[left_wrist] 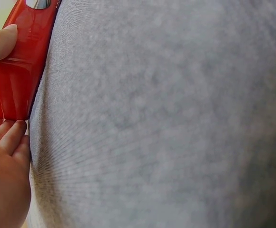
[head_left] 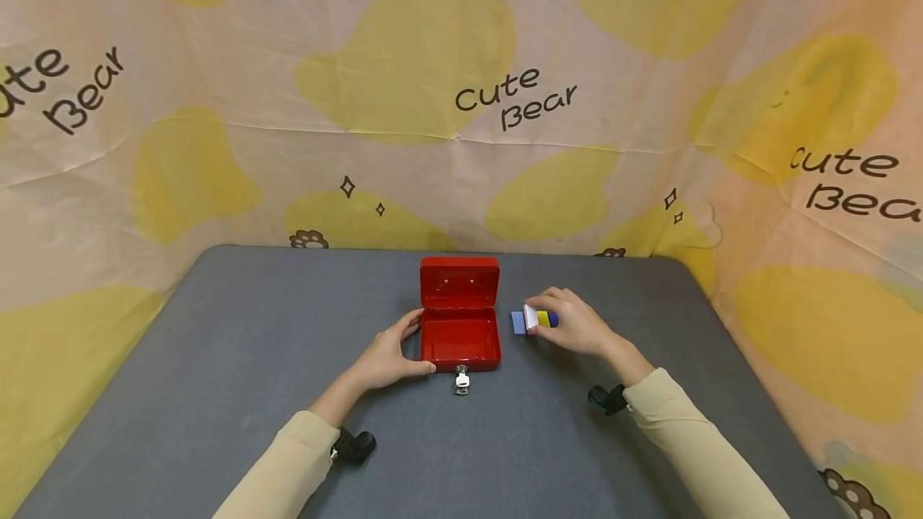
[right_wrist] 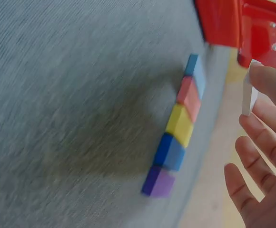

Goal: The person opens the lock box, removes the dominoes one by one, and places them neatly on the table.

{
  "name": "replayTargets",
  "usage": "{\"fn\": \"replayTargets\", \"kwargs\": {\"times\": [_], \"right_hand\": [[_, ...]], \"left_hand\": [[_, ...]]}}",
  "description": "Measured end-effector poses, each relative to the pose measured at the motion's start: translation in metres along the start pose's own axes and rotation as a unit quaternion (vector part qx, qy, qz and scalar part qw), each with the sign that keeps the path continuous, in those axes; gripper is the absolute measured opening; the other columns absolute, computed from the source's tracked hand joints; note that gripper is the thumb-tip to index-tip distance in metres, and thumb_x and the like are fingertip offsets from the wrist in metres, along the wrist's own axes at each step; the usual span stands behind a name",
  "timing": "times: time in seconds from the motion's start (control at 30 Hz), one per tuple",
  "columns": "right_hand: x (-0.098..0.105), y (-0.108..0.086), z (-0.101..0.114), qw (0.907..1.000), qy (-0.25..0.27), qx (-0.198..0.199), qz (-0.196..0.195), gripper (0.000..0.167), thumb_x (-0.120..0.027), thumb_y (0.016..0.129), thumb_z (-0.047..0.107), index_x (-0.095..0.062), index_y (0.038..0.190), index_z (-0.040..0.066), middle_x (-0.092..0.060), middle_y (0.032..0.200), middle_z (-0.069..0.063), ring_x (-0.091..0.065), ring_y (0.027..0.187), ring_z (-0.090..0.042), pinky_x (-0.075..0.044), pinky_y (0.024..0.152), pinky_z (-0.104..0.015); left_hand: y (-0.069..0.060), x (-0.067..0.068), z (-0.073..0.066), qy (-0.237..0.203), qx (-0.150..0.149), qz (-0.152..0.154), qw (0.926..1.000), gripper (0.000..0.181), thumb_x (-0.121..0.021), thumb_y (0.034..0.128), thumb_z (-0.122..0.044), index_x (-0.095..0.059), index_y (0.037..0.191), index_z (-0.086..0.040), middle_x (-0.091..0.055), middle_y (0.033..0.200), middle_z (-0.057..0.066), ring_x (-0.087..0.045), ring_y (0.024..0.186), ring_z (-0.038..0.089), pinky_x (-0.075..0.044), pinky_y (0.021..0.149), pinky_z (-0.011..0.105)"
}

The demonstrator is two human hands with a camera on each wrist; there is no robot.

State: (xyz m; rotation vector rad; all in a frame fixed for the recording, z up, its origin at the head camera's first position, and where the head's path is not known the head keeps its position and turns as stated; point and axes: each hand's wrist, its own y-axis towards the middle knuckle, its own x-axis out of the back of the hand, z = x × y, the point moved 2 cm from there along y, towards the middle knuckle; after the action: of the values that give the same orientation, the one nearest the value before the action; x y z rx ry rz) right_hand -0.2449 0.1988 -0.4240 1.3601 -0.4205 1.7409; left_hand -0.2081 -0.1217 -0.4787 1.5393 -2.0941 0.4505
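Observation:
An open red cash box (head_left: 460, 335) sits mid-table, its lid (head_left: 459, 283) raised at the back. My left hand (head_left: 387, 356) grips its left side, the thumb on the front wall and fingertips against the side wall. Right of the box, my right hand (head_left: 577, 323) pinches a white block (right_wrist: 250, 92) between thumb and forefinger, above a row of blocks. In the right wrist view the row runs light blue block (right_wrist: 197, 76), red block (right_wrist: 190, 97), yellow block (right_wrist: 180, 124), blue block (right_wrist: 170, 152) and purple block (right_wrist: 159, 182).
A silver latch (head_left: 461, 380) hangs from the box's front. The grey table (head_left: 288, 311) extends around it, and a printed cloth (head_left: 404, 62) hangs behind and at both sides. Black wrist cameras sit beneath the left (head_left: 355, 447) and right (head_left: 607, 399) sleeves.

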Motion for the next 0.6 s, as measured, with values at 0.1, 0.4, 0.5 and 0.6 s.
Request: {"fn": "replayTargets", "kwargs": {"times": [0.1,0.4,0.5,0.6], "right_hand": [[0.001,-0.004,-0.009,1.0000,0.002,-0.002,-0.005,0.041,-0.073,0.077,0.021,-0.064,0.116,0.009,-0.062,0.108,-0.005,-0.053,0.095,-0.022,-0.048,0.082,-0.040],[0.010,-0.015,-0.032,0.9997,-0.017,-0.018,-0.007,0.041,-0.072,0.078,0.018,-0.063,0.117,0.006,-0.060,0.107,-0.008,-0.053,0.090,-0.023,-0.048,0.075,-0.039],[0.013,-0.019,-0.039,0.9992,-0.023,-0.031,0.000,0.042,-0.072,0.079,0.019,-0.062,0.117,0.006,-0.060,0.107,-0.009,-0.053,0.089,-0.023,-0.048,0.073,-0.038],[0.015,-0.023,-0.045,0.9988,-0.027,-0.040,0.004,0.042,-0.071,0.079,0.019,-0.062,0.117,0.005,-0.061,0.107,-0.011,-0.053,0.090,-0.024,-0.047,0.074,-0.039]], "left_hand": [[0.000,0.000,0.000,0.002,0.003,0.001,1.0000,0.092,-0.082,0.0657,-0.030,-0.033,0.142,-0.014,-0.046,0.138,0.011,-0.045,0.127,0.021,-0.033,0.104,0.046],[0.001,-0.001,0.002,0.004,0.002,0.000,1.0000,0.092,-0.082,0.0655,-0.030,-0.033,0.142,-0.014,-0.046,0.138,0.011,-0.045,0.127,0.020,-0.033,0.105,0.045],[0.001,-0.001,0.002,0.005,0.004,0.001,1.0000,0.092,-0.082,0.0656,-0.029,-0.033,0.142,-0.015,-0.046,0.138,0.011,-0.045,0.127,0.020,-0.033,0.105,0.045],[0.001,-0.001,0.001,0.002,0.003,0.000,1.0000,0.092,-0.082,0.0657,-0.029,-0.033,0.142,-0.014,-0.046,0.138,0.011,-0.045,0.127,0.020,-0.033,0.105,0.046]]}}
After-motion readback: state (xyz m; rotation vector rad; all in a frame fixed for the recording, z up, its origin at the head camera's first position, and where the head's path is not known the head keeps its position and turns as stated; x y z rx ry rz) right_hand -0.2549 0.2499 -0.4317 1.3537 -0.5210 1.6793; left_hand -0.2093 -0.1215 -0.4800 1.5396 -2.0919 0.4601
